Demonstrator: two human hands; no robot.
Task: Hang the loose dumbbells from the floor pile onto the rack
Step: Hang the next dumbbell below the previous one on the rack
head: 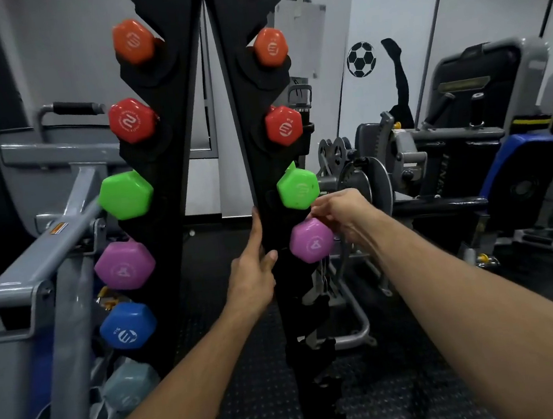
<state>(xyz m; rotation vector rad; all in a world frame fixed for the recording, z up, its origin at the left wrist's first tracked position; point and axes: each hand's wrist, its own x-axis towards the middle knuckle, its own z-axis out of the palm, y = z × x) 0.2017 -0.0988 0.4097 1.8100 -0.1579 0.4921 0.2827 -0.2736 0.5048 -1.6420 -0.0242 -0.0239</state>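
A black A-shaped rack [253, 143] stands right in front of me with coloured hex dumbbells on both uprights. On the right upright hang an orange [271, 47], a red [283, 125], a green [297, 187] and a purple dumbbell [310, 241]. My right hand [341, 214] reaches behind the purple one and grips its handle, which is hidden. My left hand [253, 274] rests flat against the right upright's inner edge, fingers apart. The slots below the purple dumbbell on the right are empty. The floor pile is out of view.
The left upright carries orange [132, 41], red [132, 120], green [125, 195], purple [124, 265], blue [127, 326] and grey [130, 386] dumbbells. Grey gym machines stand close at the left [34, 271] and at the right [469, 159]. Black rubber flooring [255, 401] lies below.
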